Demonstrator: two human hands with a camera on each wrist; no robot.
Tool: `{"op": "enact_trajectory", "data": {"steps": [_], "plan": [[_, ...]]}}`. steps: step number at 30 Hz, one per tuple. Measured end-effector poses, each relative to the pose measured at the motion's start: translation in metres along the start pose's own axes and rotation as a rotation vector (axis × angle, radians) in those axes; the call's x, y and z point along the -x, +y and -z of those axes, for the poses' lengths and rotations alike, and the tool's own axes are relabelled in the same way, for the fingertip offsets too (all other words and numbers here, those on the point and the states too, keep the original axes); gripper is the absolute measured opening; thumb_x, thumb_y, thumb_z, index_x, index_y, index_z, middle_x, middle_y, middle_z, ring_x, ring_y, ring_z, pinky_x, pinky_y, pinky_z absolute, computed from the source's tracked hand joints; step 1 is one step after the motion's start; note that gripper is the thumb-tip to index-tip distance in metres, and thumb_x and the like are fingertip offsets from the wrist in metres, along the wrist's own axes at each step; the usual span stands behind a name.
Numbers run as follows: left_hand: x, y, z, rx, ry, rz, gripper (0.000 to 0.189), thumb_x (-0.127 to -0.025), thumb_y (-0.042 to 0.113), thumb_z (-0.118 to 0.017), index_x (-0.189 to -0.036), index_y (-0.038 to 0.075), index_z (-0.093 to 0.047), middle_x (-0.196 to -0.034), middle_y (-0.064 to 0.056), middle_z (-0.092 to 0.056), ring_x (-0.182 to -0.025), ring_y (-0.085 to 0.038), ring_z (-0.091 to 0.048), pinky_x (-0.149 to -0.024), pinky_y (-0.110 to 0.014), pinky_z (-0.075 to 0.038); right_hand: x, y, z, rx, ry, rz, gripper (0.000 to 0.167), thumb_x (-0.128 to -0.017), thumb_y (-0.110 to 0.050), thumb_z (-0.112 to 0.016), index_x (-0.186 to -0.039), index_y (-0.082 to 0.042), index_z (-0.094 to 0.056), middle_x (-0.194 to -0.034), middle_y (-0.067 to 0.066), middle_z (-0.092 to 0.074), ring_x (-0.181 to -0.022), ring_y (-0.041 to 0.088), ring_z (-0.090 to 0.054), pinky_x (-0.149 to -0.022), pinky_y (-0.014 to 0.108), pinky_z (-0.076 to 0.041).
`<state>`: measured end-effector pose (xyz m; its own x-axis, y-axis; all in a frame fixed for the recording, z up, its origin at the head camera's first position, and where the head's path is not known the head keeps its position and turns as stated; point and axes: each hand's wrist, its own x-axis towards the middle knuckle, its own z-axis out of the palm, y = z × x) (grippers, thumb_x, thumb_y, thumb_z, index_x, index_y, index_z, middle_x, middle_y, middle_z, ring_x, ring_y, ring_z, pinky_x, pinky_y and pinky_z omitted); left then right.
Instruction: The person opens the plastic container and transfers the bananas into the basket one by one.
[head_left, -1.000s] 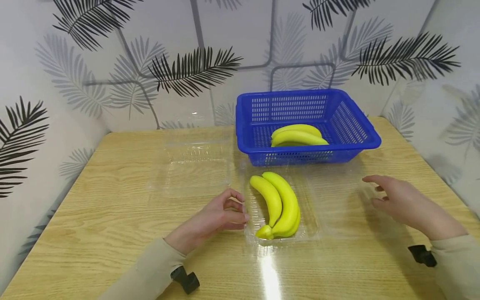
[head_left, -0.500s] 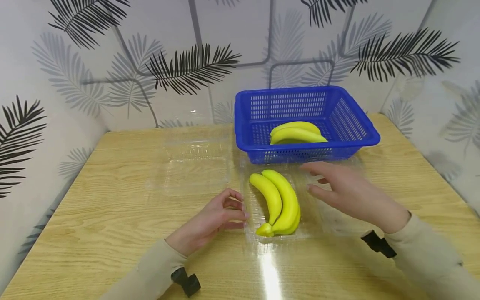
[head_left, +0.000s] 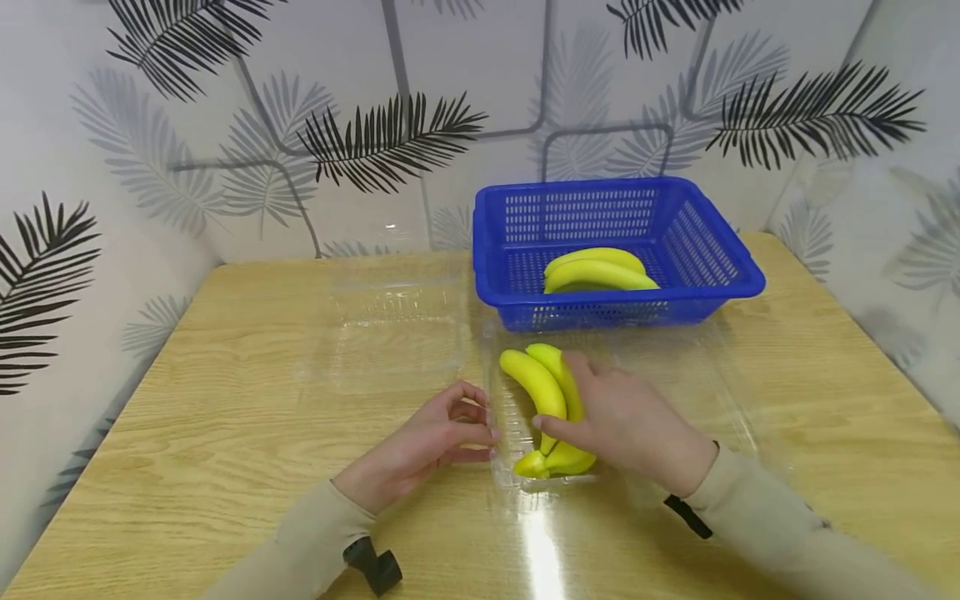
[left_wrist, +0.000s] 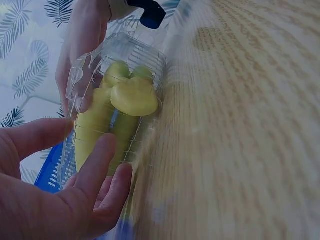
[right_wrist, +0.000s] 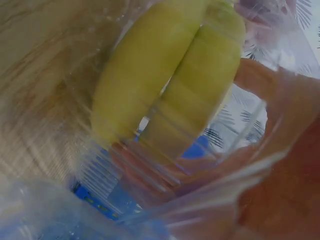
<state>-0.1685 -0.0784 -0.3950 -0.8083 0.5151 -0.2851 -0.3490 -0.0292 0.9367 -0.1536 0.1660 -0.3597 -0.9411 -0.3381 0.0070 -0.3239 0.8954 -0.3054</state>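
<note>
A bunch of yellow bananas (head_left: 534,379) lies in a clear plastic clamshell box (head_left: 501,454) on the wooden table. My right hand (head_left: 626,417) reaches in from the right and grips the bunch, its thumb across the bananas and its fingers on their far side. Clear plastic partly veils that grip in the right wrist view. At the box's left side is my left hand (head_left: 442,429). In the left wrist view its fingers (left_wrist: 97,162) touch the outer wall, fairly straight, and its thumb is right at the rim.
Behind the box stands a blue plastic basket (head_left: 517,296) with more bananas (head_left: 600,273) in it. Another clear plastic box (head_left: 397,342) sits to the left on the wooden table (head_left: 187,450). A leaf-patterned wall rises behind the table.
My right hand has come left from the table's right side, over the box, and taken hold of the bananas. My left hand has stayed at the box's side.
</note>
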Motion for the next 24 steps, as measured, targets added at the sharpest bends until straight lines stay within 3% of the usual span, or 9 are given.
{"op": "enact_trajectory", "data": {"steps": [6, 15, 19, 24], "plan": [[-0.0015, -0.0013, 0.0011, -0.009, 0.000, 0.007, 0.043, -0.085, -0.003, -0.067, -0.120, -0.004, -0.042, -0.102, -0.013, -0.052, -0.091, -0.023, -0.061, -0.088, -0.041, -0.056, 0.0004, -0.0038, -0.0073, 0.020, 0.066, -0.009, 0.087, -0.084, -0.059, -0.067, -0.141, 0.001, -0.040, -0.107, 0.019, -0.062, -0.083, 0.031, -0.063, -0.068, 0.048, -0.055], [-0.0020, -0.0011, 0.0006, 0.001, -0.003, 0.000, 0.040, -0.085, -0.005, -0.066, -0.118, -0.004, -0.043, -0.101, -0.013, -0.052, -0.090, -0.023, -0.061, -0.087, -0.041, -0.056, -0.0008, -0.0026, -0.0047, -0.069, 0.042, -0.053, 0.078, -0.082, -0.045, -0.069, -0.138, 0.000, -0.039, -0.089, 0.007, -0.053, -0.068, 0.021, -0.052, -0.056, 0.034, -0.044], [-0.0020, -0.0017, 0.0004, 0.003, 0.003, -0.003, 0.039, -0.086, -0.006, -0.065, -0.118, -0.004, -0.043, -0.102, -0.013, -0.052, -0.090, -0.024, -0.061, -0.087, -0.041, -0.056, -0.0017, -0.0022, -0.0041, -0.082, 0.037, -0.074, 0.078, -0.082, -0.046, -0.069, -0.140, -0.002, -0.038, -0.095, 0.007, -0.053, -0.069, 0.020, -0.052, -0.057, 0.033, -0.044], [-0.0022, -0.0029, 0.0000, -0.009, 0.010, -0.003, 0.040, -0.086, -0.005, -0.065, -0.119, -0.004, -0.043, -0.103, -0.014, -0.051, -0.091, -0.025, -0.061, -0.088, -0.041, -0.056, -0.0023, -0.0033, -0.0092, -0.007, 0.066, -0.064, 0.081, -0.082, -0.054, -0.070, -0.138, -0.003, -0.042, -0.104, 0.012, -0.059, -0.075, 0.023, -0.055, -0.063, 0.039, -0.050]]}}
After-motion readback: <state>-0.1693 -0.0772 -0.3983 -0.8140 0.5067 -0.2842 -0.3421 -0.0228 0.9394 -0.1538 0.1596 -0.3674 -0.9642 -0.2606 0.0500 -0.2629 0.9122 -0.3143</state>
